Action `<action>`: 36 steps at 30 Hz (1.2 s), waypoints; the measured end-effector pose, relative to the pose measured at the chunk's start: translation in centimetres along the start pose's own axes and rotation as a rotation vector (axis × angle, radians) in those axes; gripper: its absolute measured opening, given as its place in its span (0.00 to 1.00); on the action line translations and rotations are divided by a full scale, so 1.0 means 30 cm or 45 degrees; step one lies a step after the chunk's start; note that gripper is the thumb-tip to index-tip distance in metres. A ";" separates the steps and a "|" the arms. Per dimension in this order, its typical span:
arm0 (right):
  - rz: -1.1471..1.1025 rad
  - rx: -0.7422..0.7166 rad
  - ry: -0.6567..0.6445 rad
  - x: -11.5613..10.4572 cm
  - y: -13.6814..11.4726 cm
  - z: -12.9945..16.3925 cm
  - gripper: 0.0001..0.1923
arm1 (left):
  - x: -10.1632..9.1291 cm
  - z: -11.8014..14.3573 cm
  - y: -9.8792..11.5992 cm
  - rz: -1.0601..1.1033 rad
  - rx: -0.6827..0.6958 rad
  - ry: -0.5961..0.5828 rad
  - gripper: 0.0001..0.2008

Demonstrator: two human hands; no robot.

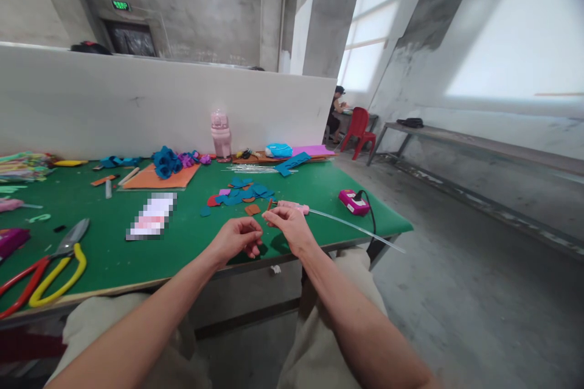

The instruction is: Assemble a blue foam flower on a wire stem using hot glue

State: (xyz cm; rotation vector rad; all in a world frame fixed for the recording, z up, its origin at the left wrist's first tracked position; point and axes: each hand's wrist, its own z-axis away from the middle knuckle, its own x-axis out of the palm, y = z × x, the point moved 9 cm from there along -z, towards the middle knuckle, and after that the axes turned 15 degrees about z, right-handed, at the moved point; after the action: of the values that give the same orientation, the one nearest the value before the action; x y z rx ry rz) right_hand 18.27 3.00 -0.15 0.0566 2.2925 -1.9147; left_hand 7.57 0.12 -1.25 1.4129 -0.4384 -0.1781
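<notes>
- Forearms nearest the lens, both reaching over the table (114, 267) edge.
- Far left: yellow-and-red shears (55, 264) lying untouched.
- Left hand (237, 240) curling, fingertips pinched narrow; what they are gripping, cannot tell.
- Right hand (289, 225) pinching a small orange piece (269, 205), apparently pressing it onto the clear stick (351, 226), which is trailing right past the table corner.
- Cut blue petals (241, 191) sitting loose behind the hands; finished blue flowers (166, 162) waiting further back.
- Judging progress: some flowers done, this one barely starting.
- Pink glue-gun base (353, 202) sitting right.
</notes>
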 end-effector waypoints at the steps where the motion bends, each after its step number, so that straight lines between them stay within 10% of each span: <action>1: 0.000 0.000 0.003 -0.001 0.001 0.000 0.10 | 0.000 -0.001 0.000 -0.003 0.004 0.001 0.12; 36: -0.086 0.128 -0.085 0.033 0.026 0.012 0.15 | -0.024 -0.006 -0.020 0.290 -0.024 0.013 0.14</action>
State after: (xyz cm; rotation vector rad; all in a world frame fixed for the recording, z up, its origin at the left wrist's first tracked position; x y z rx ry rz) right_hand 17.42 2.74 -1.12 -0.0728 2.1814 -2.0311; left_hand 7.07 0.46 -1.98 1.3341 -0.5834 0.0097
